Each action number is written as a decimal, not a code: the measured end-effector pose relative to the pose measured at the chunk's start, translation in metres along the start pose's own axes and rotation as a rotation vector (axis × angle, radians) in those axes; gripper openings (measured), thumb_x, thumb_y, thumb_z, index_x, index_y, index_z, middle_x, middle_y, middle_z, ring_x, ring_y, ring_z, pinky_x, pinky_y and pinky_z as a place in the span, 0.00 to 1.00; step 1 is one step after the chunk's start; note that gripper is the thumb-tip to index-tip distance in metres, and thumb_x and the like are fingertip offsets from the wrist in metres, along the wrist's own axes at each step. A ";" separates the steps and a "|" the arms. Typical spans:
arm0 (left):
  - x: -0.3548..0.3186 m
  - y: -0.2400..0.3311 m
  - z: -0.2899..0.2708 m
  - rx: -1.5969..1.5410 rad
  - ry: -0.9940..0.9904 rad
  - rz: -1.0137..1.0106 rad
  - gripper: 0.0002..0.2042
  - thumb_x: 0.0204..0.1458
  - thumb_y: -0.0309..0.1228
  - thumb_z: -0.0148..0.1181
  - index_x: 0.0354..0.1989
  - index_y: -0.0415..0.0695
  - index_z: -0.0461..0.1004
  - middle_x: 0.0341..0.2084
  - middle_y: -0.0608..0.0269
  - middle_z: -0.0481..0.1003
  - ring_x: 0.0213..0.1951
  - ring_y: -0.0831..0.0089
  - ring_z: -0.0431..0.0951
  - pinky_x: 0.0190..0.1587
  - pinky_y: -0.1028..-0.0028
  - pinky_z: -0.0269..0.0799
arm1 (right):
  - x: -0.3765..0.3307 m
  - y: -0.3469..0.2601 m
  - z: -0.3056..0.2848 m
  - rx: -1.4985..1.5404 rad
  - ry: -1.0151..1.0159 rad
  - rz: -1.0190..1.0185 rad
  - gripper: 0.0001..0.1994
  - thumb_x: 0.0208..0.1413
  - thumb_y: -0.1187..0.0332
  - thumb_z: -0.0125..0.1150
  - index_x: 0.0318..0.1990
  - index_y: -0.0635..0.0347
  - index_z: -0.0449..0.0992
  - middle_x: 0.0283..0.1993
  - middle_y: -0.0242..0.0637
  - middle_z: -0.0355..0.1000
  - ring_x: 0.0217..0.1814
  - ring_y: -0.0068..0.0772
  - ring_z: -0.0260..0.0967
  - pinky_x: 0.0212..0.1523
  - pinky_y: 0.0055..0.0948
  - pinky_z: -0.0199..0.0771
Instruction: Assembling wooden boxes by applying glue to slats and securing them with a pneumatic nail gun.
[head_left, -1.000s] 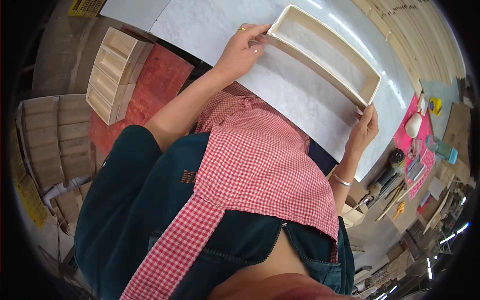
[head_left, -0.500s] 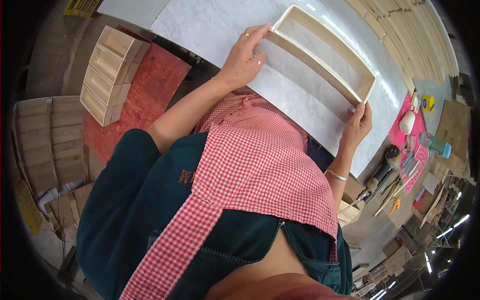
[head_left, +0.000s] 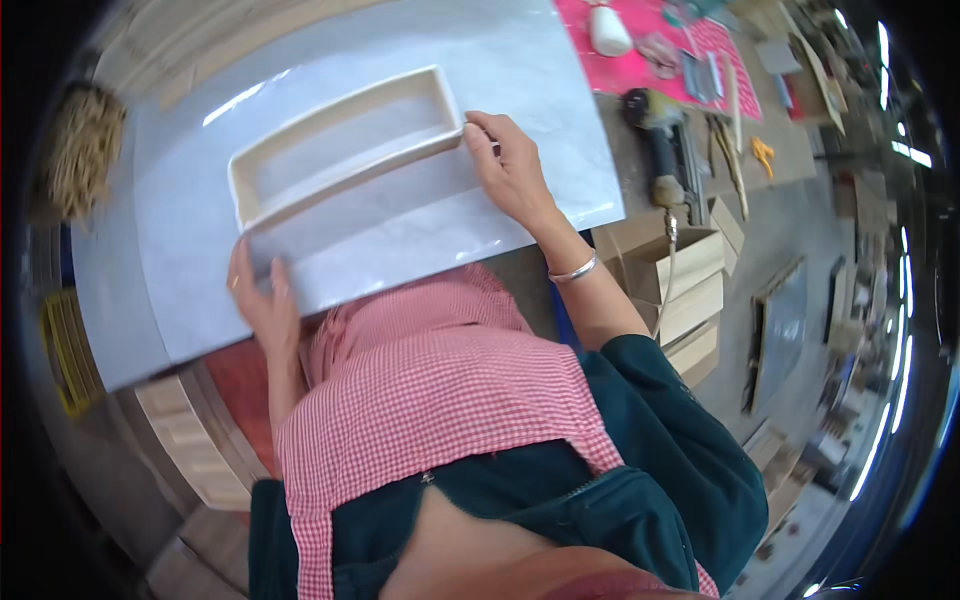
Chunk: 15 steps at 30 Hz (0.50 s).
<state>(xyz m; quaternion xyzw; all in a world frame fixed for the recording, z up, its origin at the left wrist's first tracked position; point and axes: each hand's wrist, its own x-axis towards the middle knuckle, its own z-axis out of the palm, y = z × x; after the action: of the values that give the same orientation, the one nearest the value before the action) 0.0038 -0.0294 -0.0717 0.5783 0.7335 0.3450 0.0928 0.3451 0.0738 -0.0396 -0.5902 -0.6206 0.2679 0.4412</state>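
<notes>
A long, shallow rectangular frame (head_left: pixel 350 165) of pale wood lies on the grey-white tabletop (head_left: pixel 400 230), its inside showing the same grey as the table. My right hand (head_left: pixel 510 165), with a silver bangle at the wrist, has thumb and fingers closed at the frame's right end. At the opposite near corner is my left hand (head_left: pixel 265 300), thumb and fingers stretched apart. Its fingertips reach that corner, though the blur hides how firmly they touch. Both forearms come up on either side of a red-checked apron (head_left: pixel 430 400).
Pale wooden strips (head_left: pixel 200 45) lie along the table's far side. A power tool (head_left: pixel 662 150) with a hose sits to the right, near a pink cloth (head_left: pixel 650 50), a white bottle (head_left: pixel 608 32) and orange scissors (head_left: pixel 763 155). Wooden boxes (head_left: pixel 690 285) are stacked below; others (head_left: pixel 195 440) stand lower left.
My view has swung toward the right, so the table and tools sit further left in it. The frame appears turned the other way. My left hand's fingers now spread at its near corner.
</notes>
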 end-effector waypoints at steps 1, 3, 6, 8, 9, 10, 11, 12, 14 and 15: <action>0.002 0.001 -0.005 -0.048 0.035 -0.067 0.21 0.59 0.30 0.58 0.60 0.38 0.71 0.61 0.51 0.70 0.58 0.56 0.70 0.62 0.65 0.64 | 0.008 0.006 -0.013 -0.030 0.039 -0.074 0.13 0.62 0.66 0.61 0.49 0.65 0.79 0.42 0.40 0.77 0.38 0.31 0.72 0.39 0.27 0.74; 0.005 -0.005 -0.022 -0.087 0.054 -0.164 0.16 0.61 0.32 0.57 0.54 0.38 0.75 0.57 0.54 0.73 0.57 0.59 0.71 0.61 0.66 0.65 | 0.026 0.022 -0.045 -0.133 0.155 -0.149 0.12 0.61 0.67 0.63 0.48 0.63 0.79 0.41 0.39 0.78 0.37 0.30 0.73 0.39 0.27 0.75; 0.005 -0.013 -0.047 -0.146 0.151 -0.460 0.16 0.66 0.38 0.53 0.42 0.37 0.80 0.44 0.57 0.80 0.46 0.67 0.75 0.53 0.70 0.69 | 0.085 0.080 -0.120 -0.452 0.380 -0.222 0.14 0.58 0.65 0.65 0.49 0.62 0.79 0.42 0.40 0.79 0.39 0.34 0.76 0.40 0.30 0.77; 0.008 -0.041 -0.054 -0.141 0.151 -0.473 0.20 0.68 0.42 0.50 0.35 0.36 0.80 0.37 0.57 0.80 0.40 0.69 0.74 0.49 0.71 0.69 | 0.127 0.134 -0.180 -0.647 0.482 -0.263 0.17 0.57 0.63 0.64 0.51 0.62 0.79 0.43 0.45 0.79 0.42 0.44 0.76 0.44 0.36 0.77; 0.009 -0.045 -0.058 -0.168 0.167 -0.456 0.23 0.68 0.44 0.49 0.31 0.36 0.79 0.34 0.56 0.80 0.38 0.69 0.73 0.48 0.72 0.69 | 0.147 0.159 -0.202 -0.717 0.486 -0.337 0.19 0.56 0.62 0.64 0.52 0.63 0.79 0.44 0.48 0.79 0.44 0.49 0.76 0.46 0.39 0.77; 0.008 -0.044 -0.064 -0.158 0.169 -0.443 0.23 0.68 0.44 0.49 0.31 0.36 0.79 0.34 0.56 0.80 0.38 0.69 0.73 0.48 0.72 0.69 | 0.160 0.172 -0.207 -0.753 0.531 -0.131 0.14 0.53 0.63 0.61 0.41 0.65 0.79 0.41 0.52 0.77 0.40 0.57 0.73 0.43 0.45 0.75; 0.007 -0.040 -0.069 -0.111 0.174 -0.494 0.25 0.69 0.45 0.48 0.28 0.36 0.77 0.34 0.56 0.80 0.37 0.70 0.73 0.48 0.72 0.69 | 0.177 0.189 -0.211 -0.859 0.494 -0.061 0.18 0.54 0.60 0.61 0.47 0.65 0.79 0.42 0.55 0.77 0.43 0.58 0.74 0.46 0.43 0.76; 0.010 -0.035 -0.071 -0.068 0.169 -0.536 0.27 0.69 0.46 0.47 0.24 0.37 0.76 0.34 0.55 0.81 0.37 0.70 0.73 0.47 0.72 0.69 | 0.199 0.217 -0.218 -0.969 0.462 0.022 0.23 0.55 0.58 0.62 0.53 0.65 0.78 0.44 0.58 0.78 0.46 0.60 0.75 0.49 0.41 0.77; 0.017 -0.025 -0.072 -0.171 0.111 -0.540 0.27 0.68 0.47 0.50 0.23 0.37 0.76 0.38 0.54 0.81 0.41 0.69 0.75 0.51 0.71 0.70 | 0.226 0.307 -0.237 -0.286 0.248 0.017 0.34 0.50 0.48 0.61 0.57 0.69 0.72 0.49 0.61 0.74 0.51 0.62 0.72 0.53 0.49 0.74; 0.025 -0.031 -0.066 -0.208 0.041 -0.495 0.27 0.68 0.47 0.50 0.23 0.37 0.76 0.38 0.54 0.81 0.41 0.69 0.75 0.51 0.71 0.70 | 0.261 0.330 -0.259 0.364 0.044 -0.054 0.46 0.45 0.38 0.60 0.61 0.73 0.65 0.54 0.65 0.70 0.56 0.65 0.69 0.57 0.57 0.70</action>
<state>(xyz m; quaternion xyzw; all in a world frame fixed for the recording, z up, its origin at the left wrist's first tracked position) -0.0635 -0.0360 -0.0356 0.3615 0.8148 0.3970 0.2186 0.7554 0.3310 -0.1392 -0.4894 -0.5679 0.3509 0.5611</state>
